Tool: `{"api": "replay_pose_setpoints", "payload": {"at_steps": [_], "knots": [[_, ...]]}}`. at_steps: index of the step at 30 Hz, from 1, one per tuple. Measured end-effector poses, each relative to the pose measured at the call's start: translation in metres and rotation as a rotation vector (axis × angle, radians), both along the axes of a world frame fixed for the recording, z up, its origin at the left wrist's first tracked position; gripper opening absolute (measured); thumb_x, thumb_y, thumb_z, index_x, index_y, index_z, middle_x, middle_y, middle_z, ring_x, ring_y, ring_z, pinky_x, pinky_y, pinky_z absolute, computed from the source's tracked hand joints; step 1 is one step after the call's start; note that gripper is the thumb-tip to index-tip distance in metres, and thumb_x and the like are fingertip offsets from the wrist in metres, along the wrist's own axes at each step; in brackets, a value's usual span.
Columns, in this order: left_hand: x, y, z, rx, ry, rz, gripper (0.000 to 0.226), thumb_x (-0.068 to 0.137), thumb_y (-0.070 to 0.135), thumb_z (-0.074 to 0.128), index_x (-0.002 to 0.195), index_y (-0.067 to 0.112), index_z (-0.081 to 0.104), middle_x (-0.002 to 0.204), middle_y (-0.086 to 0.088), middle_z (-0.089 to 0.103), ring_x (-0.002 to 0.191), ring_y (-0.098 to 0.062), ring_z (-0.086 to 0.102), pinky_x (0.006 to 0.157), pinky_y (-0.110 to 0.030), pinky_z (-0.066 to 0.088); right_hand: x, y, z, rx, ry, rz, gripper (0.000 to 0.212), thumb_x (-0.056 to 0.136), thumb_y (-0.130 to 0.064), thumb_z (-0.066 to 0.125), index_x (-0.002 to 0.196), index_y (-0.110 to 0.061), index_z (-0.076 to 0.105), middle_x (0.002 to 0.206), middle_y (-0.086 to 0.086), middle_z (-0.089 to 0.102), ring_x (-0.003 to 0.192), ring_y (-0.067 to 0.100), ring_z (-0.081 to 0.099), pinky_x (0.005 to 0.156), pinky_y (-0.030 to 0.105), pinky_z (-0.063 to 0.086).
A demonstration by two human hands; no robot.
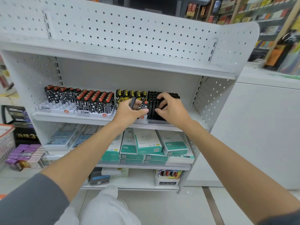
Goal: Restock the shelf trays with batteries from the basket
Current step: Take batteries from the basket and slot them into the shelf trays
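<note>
Basket [5, 135] at 9 o'clock, well apart. My left hand [129, 112] grips a patterned battery [143, 106] and a grey stick [133, 101]. At 3 o'clock, my right hand [171, 108] curls round black batteries [152, 101] in the tray [155, 121]. Slotting step, I judge; next needs a free slot.

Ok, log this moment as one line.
stage: restocking | left hand: holds patterned black-and-white red-capped battery | right hand: grips plain black batteries

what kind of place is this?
Probably a small shop: a white pegboard shelf holding trays of batteries, boxed goods stacked below, more stocked shelves behind.
</note>
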State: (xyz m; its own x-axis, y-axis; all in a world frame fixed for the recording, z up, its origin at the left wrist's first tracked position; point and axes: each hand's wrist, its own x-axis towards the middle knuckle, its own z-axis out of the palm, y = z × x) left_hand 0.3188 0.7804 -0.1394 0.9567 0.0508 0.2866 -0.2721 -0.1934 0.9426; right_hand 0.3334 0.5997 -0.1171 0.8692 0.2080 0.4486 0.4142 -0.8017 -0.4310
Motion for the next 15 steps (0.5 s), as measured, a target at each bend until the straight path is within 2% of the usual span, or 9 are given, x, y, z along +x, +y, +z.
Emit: {"api": "replay_pose_setpoints", "payload": {"at_steps": [2,4,7,9,10,13,15], "knots": [[0.0,0.005,-0.001,0.018,-0.019,0.023,0.031,0.078,0.018,0.082,0.102,0.017,0.062,0.09,0.006,0.059,0.077,-0.005,0.058,0.065,-0.011,0.049,-0.002,0.0,0.006,-0.031,-0.105,-0.032,0.036,0.086,-0.022,0.065,0.122,-0.02,0.056,0.091,-0.004,0.062,0.071,0.016,0.06,0.072,0.038,0.055],[-0.001,0.01,0.001,0.014,-0.028,0.042,0.031,0.075,0.019,0.084,0.098,0.019,0.064,0.089,0.005,0.06,0.076,-0.007,0.058,0.068,-0.015,0.05,-0.007,0.005,0.015,0.082,-0.156,-0.021,0.029,0.085,-0.018,0.062,0.114,-0.021,0.062,0.086,-0.006,0.064,0.069,0.013,0.059,0.073,0.032,0.054],[-0.003,0.016,0.006,-0.007,-0.032,0.028,0.031,0.072,0.016,0.086,0.094,0.016,0.064,0.087,0.0,0.064,0.075,-0.014,0.063,0.067,-0.022,0.056,-0.013,0.021,0.028,0.329,0.083,0.156,0.024,0.087,-0.016,0.066,0.11,-0.02,0.067,0.089,-0.003,0.071,0.079,0.008,0.063,0.081,0.022,0.052],[-0.006,0.019,0.01,-0.004,-0.034,0.016,0.034,0.07,0.015,0.088,0.095,0.014,0.065,0.09,-0.006,0.068,0.079,-0.02,0.066,0.072,-0.031,0.06,-0.013,0.033,0.032,0.357,0.22,0.261,0.028,0.087,-0.014,0.069,0.115,-0.019,0.066,0.093,0.0,0.072,0.084,0.008,0.066,0.083,0.022,0.054],[-0.007,0.021,0.012,0.009,-0.033,0.017,0.034,0.069,0.016,0.088,0.095,0.014,0.065,0.091,-0.006,0.069,0.08,-0.019,0.067,0.072,-0.031,0.06,-0.013,0.037,0.033,0.358,0.232,0.274,0.027,0.087,-0.011,0.069,0.114,-0.016,0.067,0.095,0.002,0.072,0.084,0.009,0.067,0.083,0.023,0.055],[-0.014,0.034,0.015,0.028,-0.035,0.021,0.035,0.07,0.013,0.087,0.099,0.014,0.066,0.091,0.001,0.068,0.077,-0.007,0.067,0.067,-0.018,0.056,-0.013,0.046,0.038,0.45,0.212,0.254,0.019,0.089,-0.001,0.064,0.107,-0.004,0.069,0.096,0.012,0.071,0.076,0.011,0.066,0.078,0.02,0.056],[-0.018,0.047,0.014,-0.011,-0.016,0.031,0.034,0.071,0.008,0.086,0.099,0.012,0.067,0.089,0.0,0.07,0.076,-0.009,0.069,0.067,-0.018,0.057,-0.014,0.049,0.043,0.489,0.212,0.248,0.02,0.089,0.001,0.062,0.108,0.0,0.068,0.094,0.013,0.07,0.072,0.011,0.066,0.073,0.016,0.055]]}}
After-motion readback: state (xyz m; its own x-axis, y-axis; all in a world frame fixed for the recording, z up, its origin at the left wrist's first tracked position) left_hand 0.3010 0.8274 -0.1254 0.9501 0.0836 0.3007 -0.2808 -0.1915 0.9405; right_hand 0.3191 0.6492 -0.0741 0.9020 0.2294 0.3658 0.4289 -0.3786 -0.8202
